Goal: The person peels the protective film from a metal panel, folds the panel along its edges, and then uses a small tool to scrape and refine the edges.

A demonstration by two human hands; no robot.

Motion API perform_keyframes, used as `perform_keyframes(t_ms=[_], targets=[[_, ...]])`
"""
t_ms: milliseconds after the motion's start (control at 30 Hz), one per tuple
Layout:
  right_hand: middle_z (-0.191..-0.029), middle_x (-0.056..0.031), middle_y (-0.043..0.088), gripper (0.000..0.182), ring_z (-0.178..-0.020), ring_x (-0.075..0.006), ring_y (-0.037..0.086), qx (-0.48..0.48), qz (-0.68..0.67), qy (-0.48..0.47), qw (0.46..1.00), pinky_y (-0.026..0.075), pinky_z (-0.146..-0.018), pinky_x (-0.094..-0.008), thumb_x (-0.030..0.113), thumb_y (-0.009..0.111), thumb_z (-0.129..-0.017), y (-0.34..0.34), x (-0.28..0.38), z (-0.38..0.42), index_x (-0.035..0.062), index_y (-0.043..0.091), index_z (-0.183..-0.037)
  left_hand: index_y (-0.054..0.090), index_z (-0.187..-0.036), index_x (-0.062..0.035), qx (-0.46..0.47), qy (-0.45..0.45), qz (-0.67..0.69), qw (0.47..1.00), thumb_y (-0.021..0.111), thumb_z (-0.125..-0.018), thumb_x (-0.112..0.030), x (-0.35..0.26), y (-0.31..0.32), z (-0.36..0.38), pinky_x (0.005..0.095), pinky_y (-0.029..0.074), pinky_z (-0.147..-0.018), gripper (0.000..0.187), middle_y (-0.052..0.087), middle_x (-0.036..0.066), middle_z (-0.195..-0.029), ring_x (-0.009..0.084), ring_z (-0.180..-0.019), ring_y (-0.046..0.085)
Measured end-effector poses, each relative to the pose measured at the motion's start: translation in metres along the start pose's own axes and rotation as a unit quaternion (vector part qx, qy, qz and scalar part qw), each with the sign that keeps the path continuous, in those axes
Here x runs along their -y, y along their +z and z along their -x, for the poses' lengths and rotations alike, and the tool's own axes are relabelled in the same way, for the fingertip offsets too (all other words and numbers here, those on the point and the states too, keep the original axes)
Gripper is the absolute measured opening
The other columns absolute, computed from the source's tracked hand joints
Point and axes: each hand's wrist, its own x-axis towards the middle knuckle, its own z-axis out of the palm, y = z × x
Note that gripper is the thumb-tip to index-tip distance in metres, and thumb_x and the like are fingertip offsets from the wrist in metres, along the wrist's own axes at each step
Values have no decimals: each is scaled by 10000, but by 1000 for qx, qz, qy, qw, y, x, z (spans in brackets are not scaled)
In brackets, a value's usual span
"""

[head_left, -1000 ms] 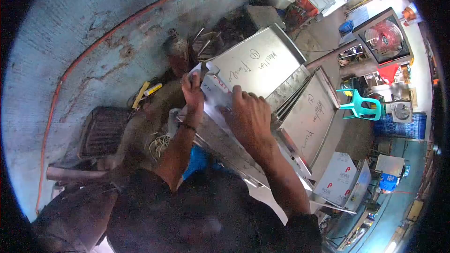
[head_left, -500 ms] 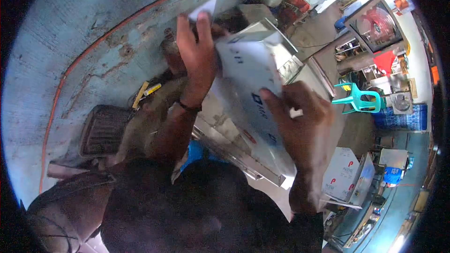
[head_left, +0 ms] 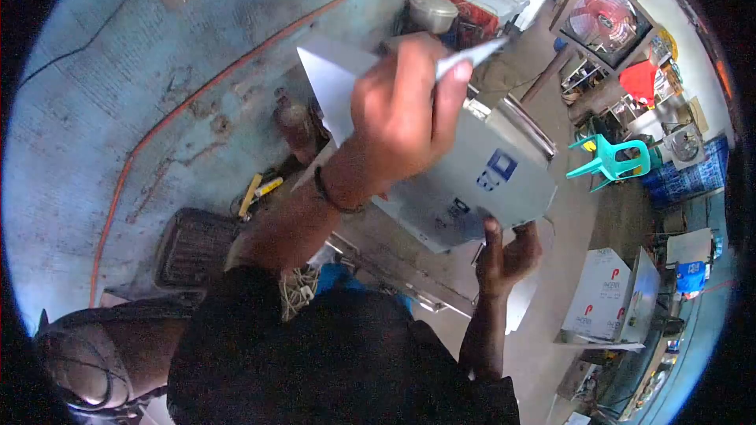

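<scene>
In front of me is a bent sheet-metal panel [head_left: 472, 189], grey-white with dark blue printed marks and tilted in the air. My left hand [head_left: 405, 106], with a dark band at the wrist, is closed over its upper part. Between thumb and fingers it pinches the pointed end of a thin white film-like sheet [head_left: 480, 55]. A pale flap [head_left: 331, 75] spreads out behind that hand; how the two join is hidden. My right hand [head_left: 510, 256] grips the panel's lower edge, thumb on the printed face and fingers behind.
Below the panel stands a metal-topped workbench [head_left: 386, 264]. A blue wall [head_left: 94, 134] runs along the left, near a black plastic seat-like object [head_left: 197, 248]. To the right are a turquoise chair [head_left: 614, 161], a framed fan [head_left: 605, 17] and a box of printed panels [head_left: 602, 295].
My left hand has moved right and closer, across the panel, still pinching the white sheet. The panel has turned, and my right hand has shifted down to its lower edge.
</scene>
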Motion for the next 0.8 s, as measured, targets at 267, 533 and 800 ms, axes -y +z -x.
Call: perform_keyframes(t_ms=[267, 533, 800], targets=[[-1100, -163, 603, 662, -1030, -224, 574, -61, -112, 146, 981, 455, -911, -380, 367, 808, -806, -11, -61, 55, -64, 505, -1208, 569, -856, -24, 79, 92, 27, 992, 682, -861, -129, -26, 31, 24, 402, 462, -592, 155, 596, 117, -708, 289, -586, 577], [-1415, -212, 407, 989, -1279, -295, 441, -206, -147, -18, 967, 392, -1045, -457, 557, 798, -735, -12, -19, -14, 1, 318, -1397, 550, -898, 7, 107, 90, 1, 990, 662, -885, -100, -31, 42, 19, 426, 484, -580, 155, 609, 143, -711, 340, -607, 604], [-1284, -182, 559, 740, -1197, -325, 550, -36, -211, 0, 977, 427, -1024, -433, 167, 915, -639, -8, -30, -38, 84, 489, -1239, 531, -920, 12, 11, -19, 55, 998, 524, -996, -123, -33, 22, 22, 358, 521, -622, 155, 667, 127, -760, 212, -658, 648]])
